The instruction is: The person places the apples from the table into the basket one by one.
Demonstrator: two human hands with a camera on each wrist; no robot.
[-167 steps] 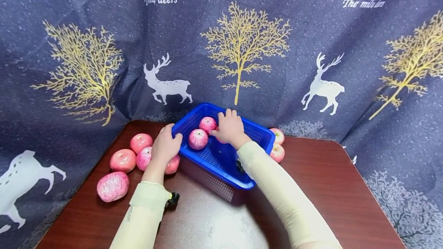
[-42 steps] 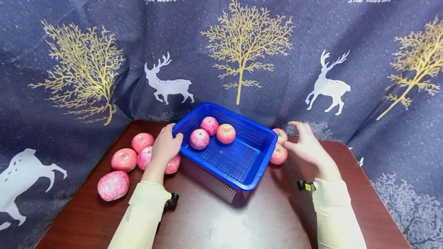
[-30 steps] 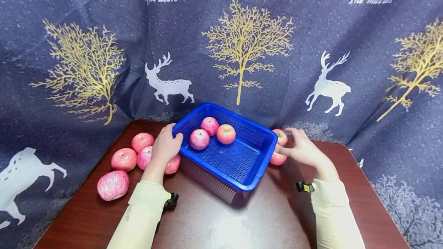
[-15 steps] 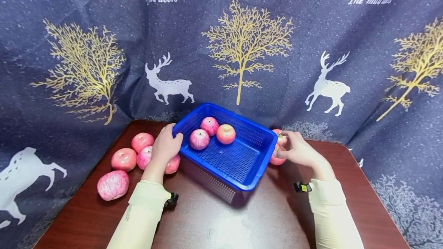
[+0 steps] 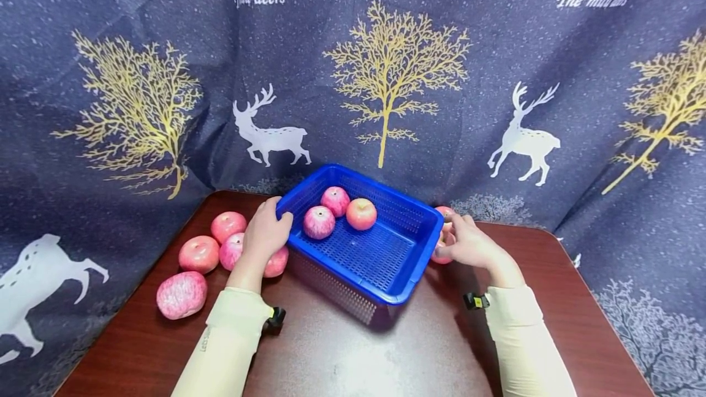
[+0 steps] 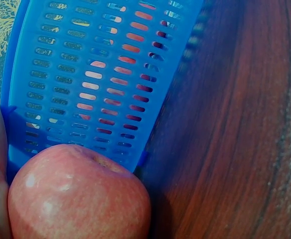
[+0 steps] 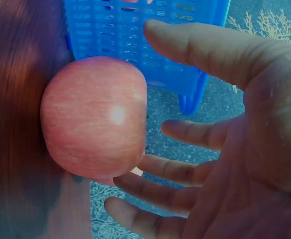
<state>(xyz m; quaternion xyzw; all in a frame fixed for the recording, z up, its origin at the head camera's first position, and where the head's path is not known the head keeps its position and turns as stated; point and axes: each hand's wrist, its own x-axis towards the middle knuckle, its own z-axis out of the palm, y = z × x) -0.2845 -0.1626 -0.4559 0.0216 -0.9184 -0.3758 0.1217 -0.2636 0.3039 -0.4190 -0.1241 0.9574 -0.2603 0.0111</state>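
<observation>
The blue perforated basket (image 5: 380,259) stands on the table, and my left hand (image 5: 265,234) grips its left rim. Inside it lie three apples: two streaked ones (image 5: 318,222) and a yellowish-red one (image 5: 361,214). To the right of the basket, my right hand (image 5: 475,249) reaches over two apples, partly covering the front apple (image 5: 442,255) and the rear apple (image 5: 444,213). In the right wrist view that hand's fingers are spread and loosely bent around the near side of a red apple (image 7: 93,117), thumb apart from it. An apple (image 6: 80,194) sits under my left hand.
Several more apples lie left of the basket, among them a red apple (image 5: 198,254) and a streaked apple (image 5: 182,294) near the table's left edge. A dark curtain (image 5: 309,66) printed with deer and trees hangs right behind the brown table (image 5: 331,348).
My right hand has left the basket, where the yellowish-red apple now lies, and moved to the right side. Over the last second it has edged left onto the two apples there. The left hand stays put.
</observation>
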